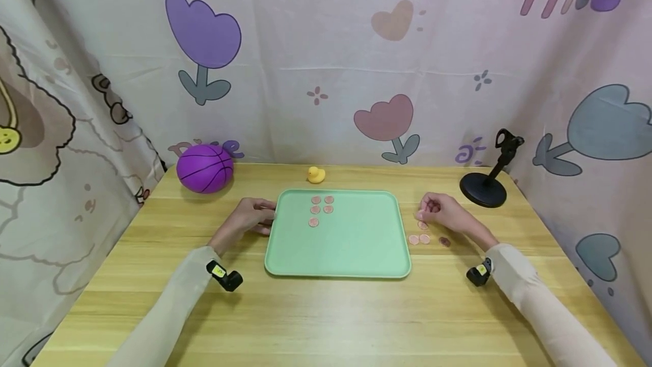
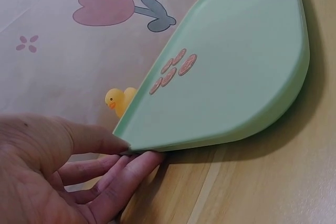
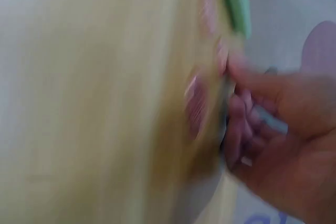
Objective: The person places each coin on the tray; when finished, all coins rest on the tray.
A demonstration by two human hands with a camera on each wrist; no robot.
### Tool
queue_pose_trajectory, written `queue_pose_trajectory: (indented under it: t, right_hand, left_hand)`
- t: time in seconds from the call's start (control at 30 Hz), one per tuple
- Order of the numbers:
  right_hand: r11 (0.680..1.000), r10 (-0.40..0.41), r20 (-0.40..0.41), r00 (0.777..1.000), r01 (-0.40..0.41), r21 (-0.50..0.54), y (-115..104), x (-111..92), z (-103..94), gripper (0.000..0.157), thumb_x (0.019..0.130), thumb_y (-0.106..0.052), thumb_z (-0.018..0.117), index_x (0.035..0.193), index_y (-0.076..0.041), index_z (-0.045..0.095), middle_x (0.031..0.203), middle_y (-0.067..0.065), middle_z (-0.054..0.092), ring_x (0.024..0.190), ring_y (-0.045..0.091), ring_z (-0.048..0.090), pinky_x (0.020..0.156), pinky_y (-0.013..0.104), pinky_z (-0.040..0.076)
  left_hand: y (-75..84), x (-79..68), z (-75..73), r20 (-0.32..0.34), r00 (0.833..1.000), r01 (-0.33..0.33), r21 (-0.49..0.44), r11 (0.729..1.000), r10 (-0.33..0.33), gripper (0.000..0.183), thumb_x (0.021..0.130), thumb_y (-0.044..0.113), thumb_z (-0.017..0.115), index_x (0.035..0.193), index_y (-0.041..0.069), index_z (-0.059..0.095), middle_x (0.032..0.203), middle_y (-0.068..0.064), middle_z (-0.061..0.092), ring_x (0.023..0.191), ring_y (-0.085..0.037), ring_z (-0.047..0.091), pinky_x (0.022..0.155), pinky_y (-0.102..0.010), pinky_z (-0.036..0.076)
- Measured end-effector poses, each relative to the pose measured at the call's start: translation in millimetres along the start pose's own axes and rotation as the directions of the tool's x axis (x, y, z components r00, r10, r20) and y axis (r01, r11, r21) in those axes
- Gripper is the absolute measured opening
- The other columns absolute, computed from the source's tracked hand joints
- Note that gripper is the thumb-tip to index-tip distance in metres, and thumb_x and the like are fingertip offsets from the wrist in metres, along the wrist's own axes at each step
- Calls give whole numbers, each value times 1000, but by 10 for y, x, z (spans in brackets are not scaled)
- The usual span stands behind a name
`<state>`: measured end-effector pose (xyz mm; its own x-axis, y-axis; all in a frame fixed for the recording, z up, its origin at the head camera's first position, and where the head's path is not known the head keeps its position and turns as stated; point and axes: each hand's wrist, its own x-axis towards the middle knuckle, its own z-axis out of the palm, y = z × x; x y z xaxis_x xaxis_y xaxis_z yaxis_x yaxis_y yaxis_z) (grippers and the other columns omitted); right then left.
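A pale green tray (image 1: 356,242) lies on the table with several copper-coloured coins (image 1: 314,209) grouped near its far left part. My left hand (image 1: 251,217) grips the tray's left edge; in the left wrist view its thumb (image 2: 100,139) is at the rim and the other fingers are at the underside. Right of the tray, my right hand (image 1: 442,210) pinches a small coin (image 1: 420,215) between thumb and fingertips, low over the table. Close under it lies another coin (image 1: 423,225). Nearer to me are two adjoining coins (image 1: 419,239) and a darker coin (image 1: 445,242). The right wrist view is blurred.
Behind the tray stands a yellow rubber duck (image 1: 316,175). A purple ball (image 1: 205,169) sits at the back left of the wooden table (image 1: 326,321), and a black stand (image 1: 486,188) with a round base at the back right. A patterned curtain (image 1: 305,44) hangs behind.
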<state>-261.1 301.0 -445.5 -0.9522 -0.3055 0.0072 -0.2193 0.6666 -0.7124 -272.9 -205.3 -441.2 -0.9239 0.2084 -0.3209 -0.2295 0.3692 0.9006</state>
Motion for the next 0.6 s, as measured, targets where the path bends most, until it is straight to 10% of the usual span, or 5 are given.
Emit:
queue_pose_trajectory:
  t: [0.17,0.4,0.6]
  right_hand:
    - [997,23,-65,998,-18,76,-379,117,99,12,97,-6,74,97,5,67,88,13,67,78,15,59,67,20,55]
    - [928,51,141,989,-99,359,-851,389,448,19,101,-1,66,113,14,66,106,32,72,87,31,76,85,46,67]
    - [891,86,229,970,-178,419,-1080,569,791,16,100,-1,68,111,12,69,103,28,74,83,26,77,83,42,68]
  left_hand:
    - [6,-3,-13,3,1000,8,-2,1000,-8,44,103,7,62,143,-11,54,127,-28,67,94,-19,72,76,-30,67]
    - [16,-17,-16,17,1000,-2,-6,1000,2,46,103,7,61,144,-12,52,128,-29,67,94,-19,72,77,-30,67]
    - [19,-22,4,19,1000,-12,-16,1000,12,46,103,6,61,144,-13,51,128,-30,67,95,-19,72,76,-29,67]
